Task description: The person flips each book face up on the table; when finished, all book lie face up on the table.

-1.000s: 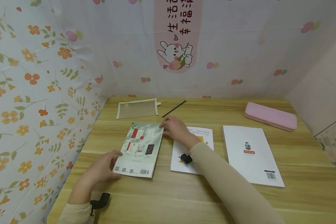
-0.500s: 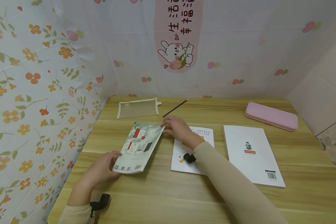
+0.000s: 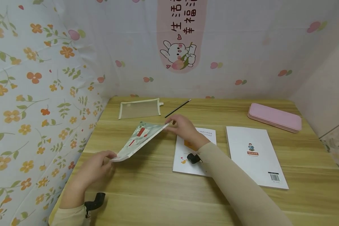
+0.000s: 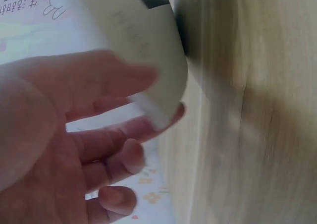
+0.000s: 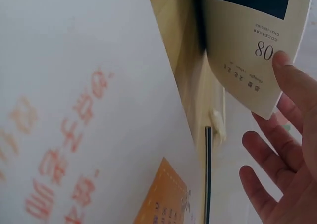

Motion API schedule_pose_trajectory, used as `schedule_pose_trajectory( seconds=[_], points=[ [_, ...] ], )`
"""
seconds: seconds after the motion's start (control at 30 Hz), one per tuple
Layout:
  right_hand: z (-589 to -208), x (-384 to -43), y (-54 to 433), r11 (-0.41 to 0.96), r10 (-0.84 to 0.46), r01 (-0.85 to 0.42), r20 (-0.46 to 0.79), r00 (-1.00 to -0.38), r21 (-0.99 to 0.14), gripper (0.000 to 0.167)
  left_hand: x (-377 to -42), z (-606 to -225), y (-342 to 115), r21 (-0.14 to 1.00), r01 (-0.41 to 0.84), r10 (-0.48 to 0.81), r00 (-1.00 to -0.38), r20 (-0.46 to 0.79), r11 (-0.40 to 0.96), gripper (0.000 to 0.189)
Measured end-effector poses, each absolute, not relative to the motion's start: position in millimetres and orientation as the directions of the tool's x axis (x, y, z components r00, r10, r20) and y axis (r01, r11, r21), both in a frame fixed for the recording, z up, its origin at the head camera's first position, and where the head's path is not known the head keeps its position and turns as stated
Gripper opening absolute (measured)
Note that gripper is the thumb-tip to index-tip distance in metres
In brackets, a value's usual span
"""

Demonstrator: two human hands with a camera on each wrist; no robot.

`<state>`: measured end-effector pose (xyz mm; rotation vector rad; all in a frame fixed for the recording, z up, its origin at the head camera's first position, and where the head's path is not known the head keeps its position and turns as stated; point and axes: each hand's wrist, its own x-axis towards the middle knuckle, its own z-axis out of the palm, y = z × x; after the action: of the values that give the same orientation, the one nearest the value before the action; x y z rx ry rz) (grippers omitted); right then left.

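Observation:
A thin magazine (image 3: pixel 141 138) with a pale green back cover slants above the left part of the table, its right side raised. My left hand (image 3: pixel 94 169) pinches its near left corner between thumb and fingers; in the left wrist view the thumb lies over the cream cover (image 4: pixel 153 50). At the far right corner, my right hand (image 3: pixel 185 127) pinches the magazine too. In the right wrist view the cream front cover, printed with "08", faces the camera, and the other fingers (image 5: pixel 257 184) of that hand spread below the corner.
Beneath my right forearm lies a white booklet (image 3: pixel 183 163) with orange print, and right of it a larger white book (image 3: pixel 254 157). Along the back are a mesh zip pouch (image 3: pixel 139 108), a black pencil (image 3: pixel 178 108) and a pink pencil case (image 3: pixel 274 117). Patterned cloth hangs behind.
The magazine, flat-looking a second ago, has tilted up with its right side rising and its underside turning toward the right. My left hand has shifted slightly left; the right hand has risen slightly.

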<state>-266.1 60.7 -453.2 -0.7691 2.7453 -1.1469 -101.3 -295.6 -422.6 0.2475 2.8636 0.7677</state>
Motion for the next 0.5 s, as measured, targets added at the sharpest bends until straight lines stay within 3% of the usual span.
schedule_pose_trajectory(
  seconds=[0.17, 0.5],
  points=[
    [-454.7, -268.1, 63.9, 0.544, -0.469, -0.403, 0.131, -0.873, -0.736, 0.011, -102.4, -417.5, -297.1, 0.538, 0.140, 0.176, -0.984, -0.016, 0.831, 0.019],
    [-450.3, -267.0, 68.2, 0.524, -0.399, -0.338, 0.125, -0.908, -0.782, 0.014, -106.1, -406.0, -297.3, 0.479, 0.123, 0.057, -0.987, 0.150, 0.869, 0.016]
  ],
)
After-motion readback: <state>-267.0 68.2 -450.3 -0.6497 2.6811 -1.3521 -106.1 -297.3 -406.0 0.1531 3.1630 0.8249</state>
